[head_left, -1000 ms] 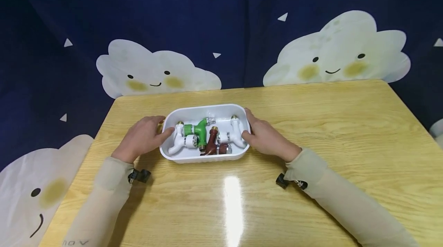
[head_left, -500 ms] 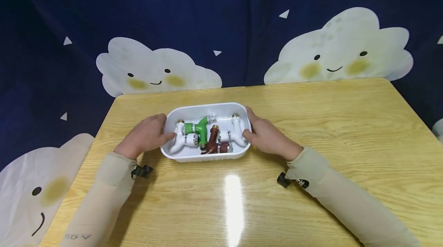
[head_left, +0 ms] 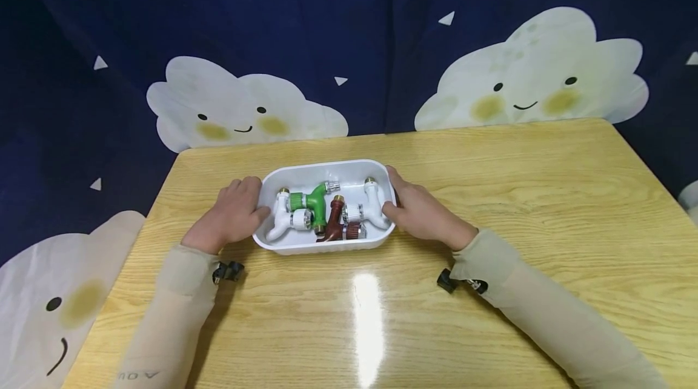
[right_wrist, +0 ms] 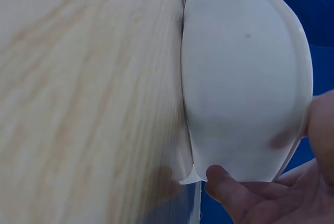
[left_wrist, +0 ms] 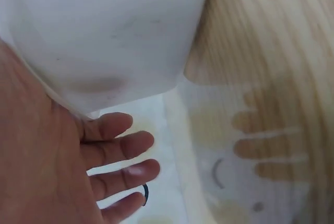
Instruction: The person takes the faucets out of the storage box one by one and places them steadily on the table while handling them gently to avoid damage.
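Note:
A white oblong plastic tub (head_left: 327, 248) stands on the wooden table, holding several water taps. Inside lie a white tap (head_left: 280, 222) at the left, a green tap (head_left: 317, 207), a dark brown tap (head_left: 332, 225) and another white tap (head_left: 374, 207) at the right. My left hand (head_left: 234, 214) is at the tub's left end, thumb at the rim; in the left wrist view its loosely extended fingers (left_wrist: 122, 148) reach past the tub wall (left_wrist: 120, 36). My right hand (head_left: 422, 213) grips the right end, thumb over the rim, and a fingertip (right_wrist: 216, 174) meets the outer wall.
The light wooden table (head_left: 518, 207) extends on both sides of the tub, with a bright glare strip in front. A dark blue curtain (head_left: 376, 25) printed with white clouds hangs behind the table. Black wrist straps (head_left: 460, 281) sit at both cuffs.
My left thumb has drawn back from over the tub's inside to its rim, and the left fingers have shifted. The right hand keeps its grip; the tub stays almost in place.

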### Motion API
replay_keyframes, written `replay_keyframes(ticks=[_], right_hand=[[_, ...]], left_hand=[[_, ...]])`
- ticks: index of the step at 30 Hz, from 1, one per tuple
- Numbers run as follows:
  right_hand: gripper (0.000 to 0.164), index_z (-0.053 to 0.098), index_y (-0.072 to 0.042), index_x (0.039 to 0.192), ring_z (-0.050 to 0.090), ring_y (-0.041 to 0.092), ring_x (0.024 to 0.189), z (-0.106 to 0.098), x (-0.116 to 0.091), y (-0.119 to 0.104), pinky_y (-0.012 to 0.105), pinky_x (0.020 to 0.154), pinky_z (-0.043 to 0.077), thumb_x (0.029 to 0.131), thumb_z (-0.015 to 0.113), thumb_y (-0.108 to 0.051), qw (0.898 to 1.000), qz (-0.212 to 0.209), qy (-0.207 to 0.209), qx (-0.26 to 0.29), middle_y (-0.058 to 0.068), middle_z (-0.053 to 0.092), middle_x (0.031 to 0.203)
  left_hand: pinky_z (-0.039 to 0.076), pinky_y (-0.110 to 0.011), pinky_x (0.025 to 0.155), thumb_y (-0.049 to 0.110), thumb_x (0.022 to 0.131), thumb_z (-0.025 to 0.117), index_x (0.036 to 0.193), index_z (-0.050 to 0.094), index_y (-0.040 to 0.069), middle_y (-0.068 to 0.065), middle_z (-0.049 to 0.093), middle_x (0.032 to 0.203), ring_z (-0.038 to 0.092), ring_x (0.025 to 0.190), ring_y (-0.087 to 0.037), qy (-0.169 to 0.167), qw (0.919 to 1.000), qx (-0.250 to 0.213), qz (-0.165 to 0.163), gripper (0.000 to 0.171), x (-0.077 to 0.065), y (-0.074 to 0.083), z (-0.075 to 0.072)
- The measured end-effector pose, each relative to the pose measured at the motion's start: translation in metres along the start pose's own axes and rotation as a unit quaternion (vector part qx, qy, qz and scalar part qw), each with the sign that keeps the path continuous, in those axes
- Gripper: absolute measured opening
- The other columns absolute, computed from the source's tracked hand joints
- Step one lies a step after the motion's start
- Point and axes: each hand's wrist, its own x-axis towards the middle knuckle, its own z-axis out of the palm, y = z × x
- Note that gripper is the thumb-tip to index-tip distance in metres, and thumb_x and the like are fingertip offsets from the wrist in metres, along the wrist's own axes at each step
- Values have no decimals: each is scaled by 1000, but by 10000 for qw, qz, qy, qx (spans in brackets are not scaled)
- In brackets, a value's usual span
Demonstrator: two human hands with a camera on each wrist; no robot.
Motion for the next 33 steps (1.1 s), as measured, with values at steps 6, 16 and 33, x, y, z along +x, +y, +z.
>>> replay_keyframes(ticks=[6, 16, 33], right_hand=[[84, 13, 0, 164, 55, 14, 56, -2, -1, 0, 32, 58, 48, 95, 56, -20, 9999, 59, -40, 74, 20, 72, 99], [84, 15, 2, 163, 58, 20, 68, -5, 1, -1, 32, 64, 48, 94, 57, -21, 9999, -102, 60, -118, 27, 70, 117], [84, 15, 3, 163, 60, 24, 76, -2, 2, 3, 33, 68, 48, 94, 56, -24, 9999, -55, 0, -130, 27, 67, 126]], left_hand=[[31, -51, 94, 23, 95, 47, 114, 45, 2, -15, 49, 106, 39, 101, -34, 60, 10000, -44, -31, 29, 1, -1, 1], [30, -42, 87, 23, 93, 49, 103, 46, 4, -13, 47, 96, 38, 95, -31, 391, 9991, -90, 110, 22, 0, -4, 1], [31, -40, 85, 23, 91, 52, 98, 49, 5, -11, 47, 89, 41, 91, -30, 535, 9979, -353, 114, 19, 4, -10, 11]])
